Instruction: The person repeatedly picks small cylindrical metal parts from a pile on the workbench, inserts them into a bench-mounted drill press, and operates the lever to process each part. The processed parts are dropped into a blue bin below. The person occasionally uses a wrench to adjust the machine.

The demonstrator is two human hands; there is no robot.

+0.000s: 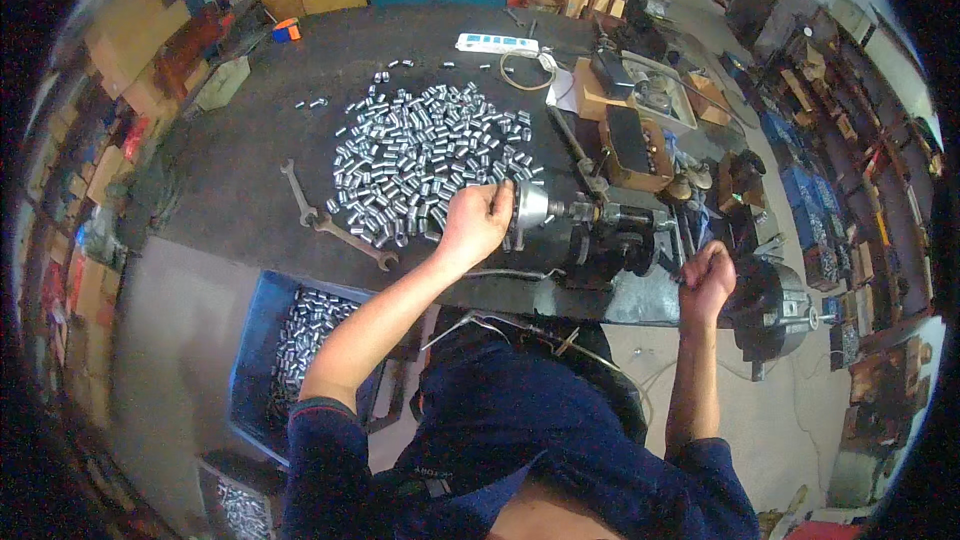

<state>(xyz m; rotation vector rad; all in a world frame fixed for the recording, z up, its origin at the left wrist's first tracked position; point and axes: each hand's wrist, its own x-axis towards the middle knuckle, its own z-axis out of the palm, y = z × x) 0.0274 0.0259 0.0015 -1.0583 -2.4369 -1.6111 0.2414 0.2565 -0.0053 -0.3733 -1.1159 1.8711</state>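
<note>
My left hand [482, 221] is closed in a pinch against the front face of a shiny round metal chuck [532, 206] on a small bench machine [622, 238]. Whatever its fingers hold is hidden. Farther right, my right hand [708, 278] makes a fist around a thin machine lever, mostly covered by the fingers. A broad heap of short shiny metal sleeves [420, 145] lies on the dark bench just beyond and left of my left hand.
Two open-end wrenches [352, 243] lie left of the heap. A blue bin [243, 365] with more sleeves stands below the bench edge. Back right are a power strip [497, 43], a cardboard box [632, 178] and a long tool [578, 148]. A motor [768, 305] sits at the right.
</note>
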